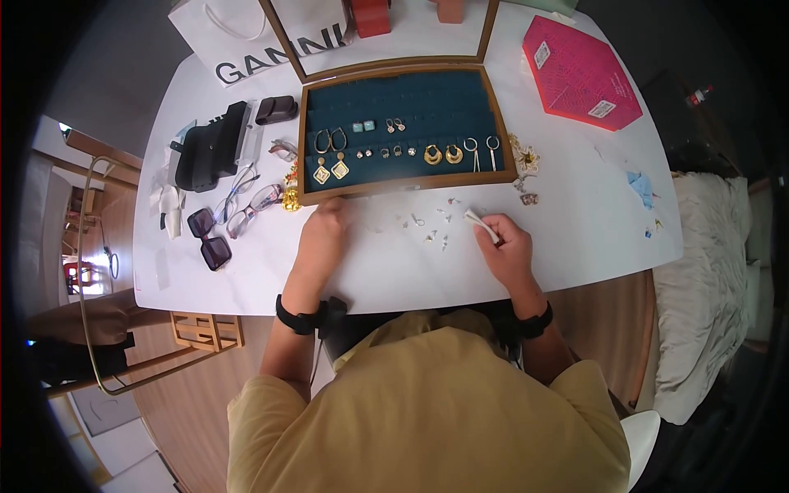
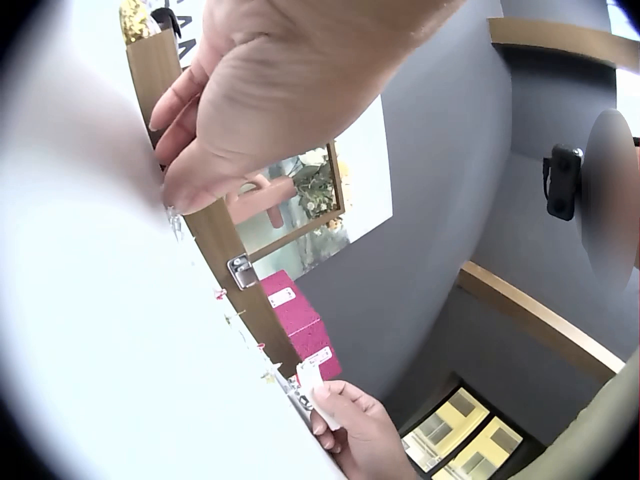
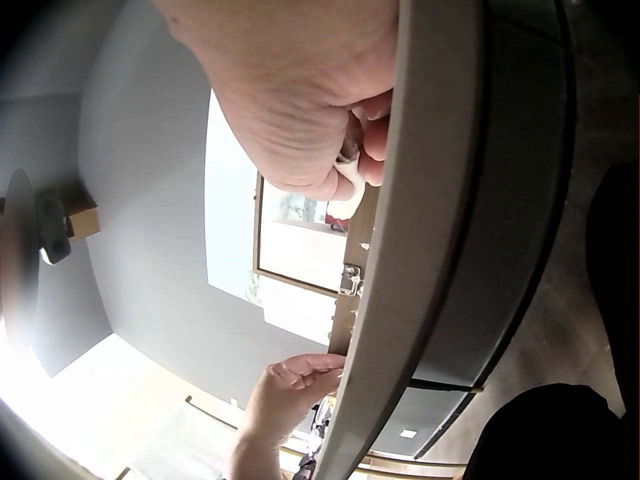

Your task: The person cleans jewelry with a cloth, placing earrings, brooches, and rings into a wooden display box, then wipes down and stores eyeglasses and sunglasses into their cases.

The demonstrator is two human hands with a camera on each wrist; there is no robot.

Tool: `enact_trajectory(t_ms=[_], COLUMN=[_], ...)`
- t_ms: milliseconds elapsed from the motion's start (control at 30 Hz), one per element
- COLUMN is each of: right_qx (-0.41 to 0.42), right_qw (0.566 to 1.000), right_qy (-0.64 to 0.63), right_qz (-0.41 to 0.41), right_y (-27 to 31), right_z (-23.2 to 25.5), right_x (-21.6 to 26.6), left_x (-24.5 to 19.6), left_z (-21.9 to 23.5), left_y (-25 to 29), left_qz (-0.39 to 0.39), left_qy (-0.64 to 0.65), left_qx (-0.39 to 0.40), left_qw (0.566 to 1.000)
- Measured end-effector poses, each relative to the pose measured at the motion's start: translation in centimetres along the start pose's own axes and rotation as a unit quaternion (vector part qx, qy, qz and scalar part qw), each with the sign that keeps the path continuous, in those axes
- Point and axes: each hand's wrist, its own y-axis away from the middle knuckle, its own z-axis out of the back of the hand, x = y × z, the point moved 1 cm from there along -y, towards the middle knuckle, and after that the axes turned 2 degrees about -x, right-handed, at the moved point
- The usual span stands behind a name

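Note:
My right hand (image 1: 508,251) pinches a small white folded piece (image 1: 481,225) above the tabletop, its fingers curled round one end. My left hand (image 1: 327,232) is at the front edge of a wooden jewelry box (image 1: 403,191), fingers bent down to the table. In the left wrist view a small silvery piece (image 2: 175,224) shows right at the thumb tip; I cannot tell whether the fingers grip it. Several small earrings (image 1: 431,236) lie loose between the hands. Inside the box, gold hoop earrings (image 1: 433,154), square drop earrings (image 1: 339,168) and studs sit on dark teal padding.
The box's glass lid (image 1: 485,49) stands raised at the back. Sunglasses (image 1: 215,252), clear eyeglasses (image 1: 238,222) and a black case (image 1: 209,152) lie left. Gold jewelry (image 1: 526,156) lies right of the box, a pink hexagonal box (image 1: 579,78) farther off. A white paper bag (image 1: 230,41) stands behind.

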Motion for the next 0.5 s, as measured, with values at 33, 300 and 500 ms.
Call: enact_trajectory(t_ms=[33, 300, 500], right_qx=[-0.002, 0.006, 0.060], right_qw=[1.000, 1.000, 0.996], right_qy=[0.001, -0.007, -0.068], right_qz=[0.002, -0.004, 0.017], right_y=[0.0, 0.1, 0.9], right_z=[0.0, 0.0, -1.6], right_x=[0.0, 0.0, 2.1], left_x=[-0.2, -1.0, -3.1], left_z=[0.1, -0.4, 1.4], left_y=[0.0, 0.4, 0.6], left_qz=[0.007, 0.083, 0.176], left_qy=[-0.012, -0.073, 0.298], left_qx=[0.005, -0.011, 0.008], left_qw=[1.000, 0.994, 0.938])
